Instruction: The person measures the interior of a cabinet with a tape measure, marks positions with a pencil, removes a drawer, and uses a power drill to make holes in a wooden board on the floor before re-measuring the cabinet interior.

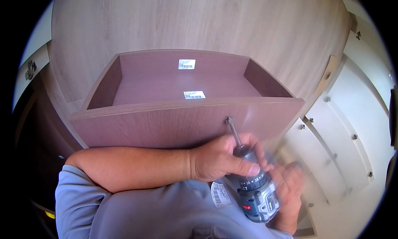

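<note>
A grey cordless drill (259,197) points up and left, its long driver bit (234,133) meeting the outer face of a brown wood-grain drawer (166,125). At the bit's tip is a small dark spot, too small to tell whether it is a hole or a screw. My left hand (226,158) is closed around the front of the drill, thumb lying over its collar. Beside the drill's right side, my right hand (288,185) is smeared by motion. Its fingers are blurred and the drill's handle is hidden.
Paper labels (187,64) are stuck inside the drawer, and another label (221,194) lies against my grey shirt. Pale wood-grain flooring (199,19) stretches beyond. White panels (327,143) with metal fittings lie at right; a white panel with a hinge (31,70) is at left.
</note>
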